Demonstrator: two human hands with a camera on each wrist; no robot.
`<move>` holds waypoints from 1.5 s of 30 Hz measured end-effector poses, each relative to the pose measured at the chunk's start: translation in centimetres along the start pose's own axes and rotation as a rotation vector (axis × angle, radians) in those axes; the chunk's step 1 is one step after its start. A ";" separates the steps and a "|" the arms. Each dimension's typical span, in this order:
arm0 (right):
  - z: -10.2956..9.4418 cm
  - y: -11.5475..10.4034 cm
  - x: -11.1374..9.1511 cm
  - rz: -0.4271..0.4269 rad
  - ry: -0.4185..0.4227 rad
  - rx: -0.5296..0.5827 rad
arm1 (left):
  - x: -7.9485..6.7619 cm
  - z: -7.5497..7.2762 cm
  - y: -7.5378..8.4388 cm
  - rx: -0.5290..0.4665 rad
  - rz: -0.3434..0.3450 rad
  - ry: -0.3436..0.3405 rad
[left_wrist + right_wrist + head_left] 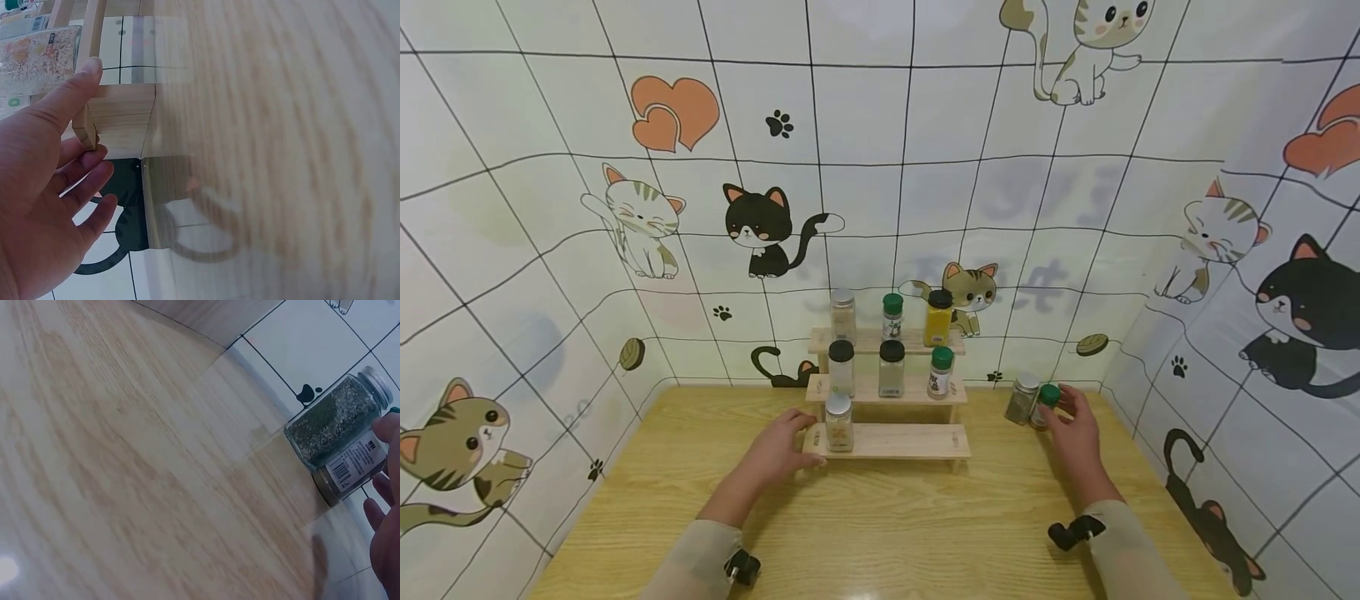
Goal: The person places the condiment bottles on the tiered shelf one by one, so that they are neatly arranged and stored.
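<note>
A three-step wooden spice rack (891, 442) stands against the wall. My left hand (782, 450) grips the left end of its lowest step; in the left wrist view the thumb (75, 94) lies on the board, with fingertips at its end. Beside that hand, a white-capped jar (839, 425) of pinkish grains stands on this step. On the table to the right, my right hand (1075, 429) holds a green-capped spice jar (356, 465) between thumb and fingers. Touching it is a clear jar (334, 422) of dark flakes; the right wrist view cuts off most of the hand.
On the middle step stand two black-capped jars (891, 371) and a green-capped one (941, 375). The top step bears a pale-capped jar (843, 317), a green-capped jar (892, 317) and a yellow jar (937, 321). Behind the table (880, 533) hangs a cat-patterned wall covering (865, 200).
</note>
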State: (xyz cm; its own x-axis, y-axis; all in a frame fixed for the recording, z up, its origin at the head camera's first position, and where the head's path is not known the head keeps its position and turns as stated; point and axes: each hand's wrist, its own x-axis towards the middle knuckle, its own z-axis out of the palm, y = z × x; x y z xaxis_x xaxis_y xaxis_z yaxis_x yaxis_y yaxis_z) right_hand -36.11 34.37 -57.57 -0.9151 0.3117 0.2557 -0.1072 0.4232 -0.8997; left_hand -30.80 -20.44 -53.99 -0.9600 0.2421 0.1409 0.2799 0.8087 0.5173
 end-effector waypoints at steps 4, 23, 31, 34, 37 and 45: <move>0.2 0.3 0.2 0.001 -0.005 0.008 | 0.0 0.1 0.0 -0.004 -0.003 -0.001; 0.9 -2.1 -2.4 -0.042 0.107 0.111 | 0.1 0.1 -0.2 -0.020 0.005 0.003; 1.8 -4.3 -3.7 -0.089 0.073 0.146 | 0.1 0.0 -0.3 -0.017 0.006 0.006; 2.3 -5.1 -4.3 -0.103 0.050 0.146 | 0.1 0.0 -0.2 -0.021 0.008 0.003; 3.1 -5.7 -4.9 -0.116 0.035 0.144 | 0.0 0.0 -0.1 -0.022 0.010 0.004; 5.3 -9.0 -7.0 -0.172 -0.066 0.160 | -0.1 -0.2 0.1 -0.030 0.012 0.004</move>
State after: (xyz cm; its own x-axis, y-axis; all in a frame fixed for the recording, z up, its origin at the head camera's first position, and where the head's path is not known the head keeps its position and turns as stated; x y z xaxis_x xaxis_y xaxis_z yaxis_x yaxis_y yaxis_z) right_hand -30.82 23.84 -53.14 -0.9009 0.1886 0.3910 -0.3189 0.3238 -0.8908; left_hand -30.66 -20.43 -53.79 -0.9567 0.2493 0.1500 0.2905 0.7897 0.5404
